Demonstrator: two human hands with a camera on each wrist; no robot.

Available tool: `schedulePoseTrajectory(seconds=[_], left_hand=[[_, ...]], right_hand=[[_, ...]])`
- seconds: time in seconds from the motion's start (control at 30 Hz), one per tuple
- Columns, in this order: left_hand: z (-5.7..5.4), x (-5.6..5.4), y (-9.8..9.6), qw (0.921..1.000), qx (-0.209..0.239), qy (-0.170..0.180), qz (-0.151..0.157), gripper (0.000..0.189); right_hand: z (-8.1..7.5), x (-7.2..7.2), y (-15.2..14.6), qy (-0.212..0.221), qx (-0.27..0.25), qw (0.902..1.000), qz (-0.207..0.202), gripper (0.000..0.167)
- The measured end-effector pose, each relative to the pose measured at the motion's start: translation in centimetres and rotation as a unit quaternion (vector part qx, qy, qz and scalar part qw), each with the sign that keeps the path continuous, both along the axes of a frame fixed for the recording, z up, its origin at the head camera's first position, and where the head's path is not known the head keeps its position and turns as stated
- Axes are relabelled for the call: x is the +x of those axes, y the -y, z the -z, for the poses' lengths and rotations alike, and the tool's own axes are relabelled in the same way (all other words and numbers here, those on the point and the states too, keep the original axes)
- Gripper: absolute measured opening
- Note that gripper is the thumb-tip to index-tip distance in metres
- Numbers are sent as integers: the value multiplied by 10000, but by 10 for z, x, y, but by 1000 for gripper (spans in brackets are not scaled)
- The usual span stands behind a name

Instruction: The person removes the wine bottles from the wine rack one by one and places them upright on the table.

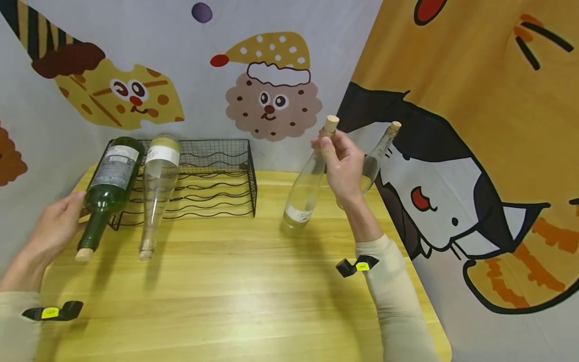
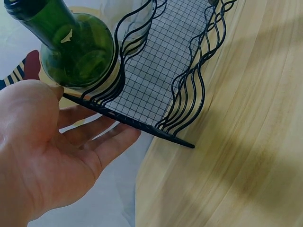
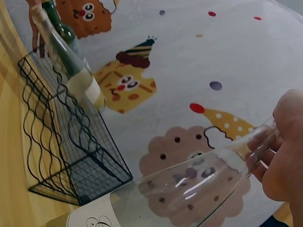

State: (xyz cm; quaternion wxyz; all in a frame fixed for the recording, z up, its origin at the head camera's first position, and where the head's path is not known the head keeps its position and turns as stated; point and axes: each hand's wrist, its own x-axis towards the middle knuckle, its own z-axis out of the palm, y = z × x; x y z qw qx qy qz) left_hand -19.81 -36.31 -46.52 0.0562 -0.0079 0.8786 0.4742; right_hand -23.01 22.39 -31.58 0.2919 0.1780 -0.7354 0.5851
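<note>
Cartoon-printed sheeting (image 1: 344, 45) rises behind a pale, smooth table (image 1: 226, 301) with wood grain streaking along it. Bent around a slim glass neck, the fingers of the right hand (image 1: 345, 168) grasp a clear bottle (image 1: 308, 186) just below its blunt, pale cork (image 1: 331, 123), near the table's far edge and right of its middle. Its glass is thin-looking and glossy, widening smoothly from the neck to a round body, where a white label (image 1: 297, 214) carries dark script. The long axis slants: corked end up and toward the table's right edge, base down and leftward; whether the base touches the wood, I cannot tell. At the far left corner, the left hand (image 1: 59, 221) grips the end of a black wire rack (image 1: 217, 156), made of wavy rods and fine square mesh, its fingers lightly bent along the frame. Lying in the rack, necks toward the near edge, are a dark green bottle (image 1: 106, 196) with a grey-and-white label and a tapered see-through bottle (image 1: 160, 183). Beyond the right wrist, close to the table's right edge, another corked bottle (image 1: 381, 148) points its neck upward.
</note>
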Motion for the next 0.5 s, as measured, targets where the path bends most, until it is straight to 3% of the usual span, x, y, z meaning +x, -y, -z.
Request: schedulePoseTrajectory(seconds=[0.17,0.5], left_hand=[[3,3,0,10000,40,-36,22,77],[3,1,-1,9998,108,-142,54,76]], right_hand=[[-2,-10,-9,290,-73,9990,342,26],[1,-24,-33,351,-83,9959,835,27]])
